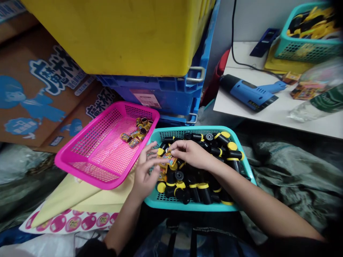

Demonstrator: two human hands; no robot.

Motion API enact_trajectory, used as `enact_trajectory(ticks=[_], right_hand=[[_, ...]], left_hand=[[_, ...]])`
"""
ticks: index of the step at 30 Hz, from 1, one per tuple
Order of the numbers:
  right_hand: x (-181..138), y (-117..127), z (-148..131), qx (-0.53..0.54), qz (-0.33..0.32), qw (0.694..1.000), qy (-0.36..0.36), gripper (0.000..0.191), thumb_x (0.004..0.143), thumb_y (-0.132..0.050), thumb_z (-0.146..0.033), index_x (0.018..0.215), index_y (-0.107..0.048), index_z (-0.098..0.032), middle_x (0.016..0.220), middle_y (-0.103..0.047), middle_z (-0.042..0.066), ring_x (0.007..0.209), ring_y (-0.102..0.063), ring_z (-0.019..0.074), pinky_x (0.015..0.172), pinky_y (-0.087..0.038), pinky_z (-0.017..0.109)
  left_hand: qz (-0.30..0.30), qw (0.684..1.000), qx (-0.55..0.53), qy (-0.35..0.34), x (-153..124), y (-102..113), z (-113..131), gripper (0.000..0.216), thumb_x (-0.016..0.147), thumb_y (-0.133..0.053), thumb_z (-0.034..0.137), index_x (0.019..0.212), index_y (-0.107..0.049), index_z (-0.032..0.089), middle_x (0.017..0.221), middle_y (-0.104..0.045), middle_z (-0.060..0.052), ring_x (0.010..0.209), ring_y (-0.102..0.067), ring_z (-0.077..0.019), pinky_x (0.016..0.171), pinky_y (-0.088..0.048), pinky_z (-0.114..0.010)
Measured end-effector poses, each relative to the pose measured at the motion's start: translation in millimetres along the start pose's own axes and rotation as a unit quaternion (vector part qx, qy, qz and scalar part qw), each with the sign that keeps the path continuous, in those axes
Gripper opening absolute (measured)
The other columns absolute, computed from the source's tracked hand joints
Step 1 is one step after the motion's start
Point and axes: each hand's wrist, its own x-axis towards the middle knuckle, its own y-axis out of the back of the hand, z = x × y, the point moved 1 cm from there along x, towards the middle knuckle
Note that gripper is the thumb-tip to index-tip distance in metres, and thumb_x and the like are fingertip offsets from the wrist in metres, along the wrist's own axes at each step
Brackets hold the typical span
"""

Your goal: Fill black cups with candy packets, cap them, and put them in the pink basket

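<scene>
Two bare hands at work over one rectangular teal plastic mesh basket [166,206]. The right hand [193,154] has thumb and index finger pinching one small, shiny orange-and-yellow printed label [171,157], right above the basket's left half. The left hand [143,175] is loose with its fingers spread, index stretched along the label; can't tell if it's actually touching.

Tried counting the black plastic cylinders with yellow caps [205,193] in that basket: well over twenty, too jumbled for an exact number. Just left sits one bright pink plastic mesh basket [107,160] with roughly ten little printed orange-brown tubes [134,142] bunched at the far right end, some overlapping.

Over on the white tabletop [242,51] I get one blue-and-black heat gun [249,92], one clear plastic bottle with a green label [327,101] and a second teal basket [294,48] full of yellow and black bits. Behind the baskets: one big yellow plastic crate [134,35] on at least two blue plastic crates [171,98].
</scene>
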Motion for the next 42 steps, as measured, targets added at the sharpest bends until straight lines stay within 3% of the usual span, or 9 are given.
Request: enact_trajectory(ticks=[5, 8, 13, 17, 25, 28, 34, 38, 42], right_hand=[[1.7, -1.0, -5.9, -0.014, 0.025, 0.998, 0.058, 0.025, 0.081, -0.057, -0.028, 0.104, -0.058, -0.017, 0.082, -0.062, 0.000, 0.072, -0.055, 0.0118, 0.069, -0.042, 0.025], [4.2, -0.7, -5.5, 0.045, 0.024, 0.998, 0.022, 0.025, 0.081, -0.058, -0.039, 0.089, -0.058, -0.015, 0.074, -0.058, -0.001, 0.066, -0.051, 0.0110, 0.065, -0.041, 0.025], [2.3, 7.3, -10.2, -0.086, 0.051, 0.995, 0.026, 0.038, 0.085, -0.049, -0.048, 0.068, -0.055, -0.015, 0.063, -0.051, -0.003, 0.060, -0.045, 0.0103, 0.060, -0.035, 0.024], [0.0, 14.4, -13.3, -0.190, 0.027, 0.981, 0.029, 0.048, 0.094, -0.029, -0.049, 0.077, -0.059, -0.016, 0.075, -0.060, 0.002, 0.070, -0.054, 0.0144, 0.067, -0.040, 0.027], [0.0, -17.4, 1.5, -0.562, -0.123, 0.815, -0.066, 0.043, 0.076, -0.060, -0.035, 0.108, -0.066, -0.008, 0.131, -0.048, 0.023, 0.121, -0.039, 0.0395, 0.098, -0.032, 0.052], [-0.4, -19.3, 2.3, -0.546, -0.077, 0.834, -0.040, 0.039, 0.074, -0.061, -0.028, 0.106, -0.065, -0.007, 0.118, -0.056, 0.022, 0.114, -0.046, 0.0364, 0.094, -0.038, 0.047], [-0.2, 31.8, -0.9, -0.232, 0.035, 0.972, 0.008, 0.040, 0.081, -0.059, -0.033, 0.117, -0.057, -0.017, 0.100, -0.067, 0.007, 0.085, -0.062, 0.0195, 0.079, -0.047, 0.033], [-1.4, 47.6, -3.5, -0.011, -0.029, 0.997, 0.071, 0.044, 0.077, -0.066, -0.033, 0.118, -0.057, -0.019, 0.110, -0.063, 0.005, 0.090, -0.062, 0.0160, 0.080, -0.049, 0.030], [-1.5, 41.3, -1.8, 0.059, -0.093, 0.993, 0.039, 0.043, 0.068, -0.074, -0.030, 0.106, -0.058, -0.016, 0.081, -0.062, -0.001, 0.069, -0.059, 0.0103, 0.064, -0.048, 0.023]], left_hand=[[0.057, 0.930, -0.256, 0.256, 19.6, -14.3, -4.8, 0.036, 0.069, -0.072, 0.022, 0.101, -0.057, 0.019, 0.069, -0.060, 0.004, 0.065, -0.061, -0.0103, 0.064, -0.051, -0.023], [0.126, 0.900, -0.323, 0.262, 28.6, -20.5, -1.5, 0.037, 0.069, -0.072, 0.024, 0.102, -0.055, 0.019, 0.073, -0.061, 0.004, 0.069, -0.062, -0.0086, 0.070, -0.050, -0.022], [0.056, 0.872, -0.376, 0.307, 34.9, -22.0, 6.1, 0.047, 0.066, -0.075, 0.022, 0.109, -0.056, 0.018, 0.075, -0.065, 0.001, 0.070, -0.065, -0.0103, 0.067, -0.052, -0.021], [0.072, 0.884, -0.341, 0.313, 34.7, -16.5, -1.8, 0.056, 0.061, -0.079, 0.023, 0.112, -0.057, 0.019, 0.072, -0.069, 0.001, 0.059, -0.064, -0.0107, 0.055, -0.052, -0.020], [0.111, 0.912, -0.213, 0.332, 23.3, -18.2, -19.5, 0.026, 0.063, -0.077, 0.031, 0.083, -0.074, 0.015, 0.058, -0.067, 0.000, 0.048, -0.059, -0.0103, 0.048, -0.051, -0.022], [0.111, 0.905, -0.208, 0.354, 17.9, -18.1, -21.6, 0.031, 0.065, -0.076, 0.037, 0.089, -0.075, 0.016, 0.059, -0.068, -0.001, 0.050, -0.061, -0.0134, 0.047, -0.052, -0.025], [0.099, 0.920, -0.204, 0.319, 13.0, -8.2, -22.6, 0.029, 0.066, -0.076, 0.039, 0.087, -0.076, 0.018, 0.081, -0.075, -0.005, 0.069, -0.069, -0.0188, 0.065, -0.058, -0.031], [0.065, 0.921, -0.229, 0.309, 9.2, -9.9, -27.9, 0.031, 0.068, -0.075, 0.041, 0.090, -0.076, 0.020, 0.091, -0.075, -0.007, 0.081, -0.070, -0.0217, 0.068, -0.059, -0.032], [0.050, 0.912, -0.264, 0.308, 6.4, -12.6, -32.8, 0.034, 0.071, -0.072, 0.043, 0.096, -0.074, 0.019, 0.094, -0.075, -0.008, 0.078, -0.070, -0.0211, 0.069, -0.059, -0.034]])
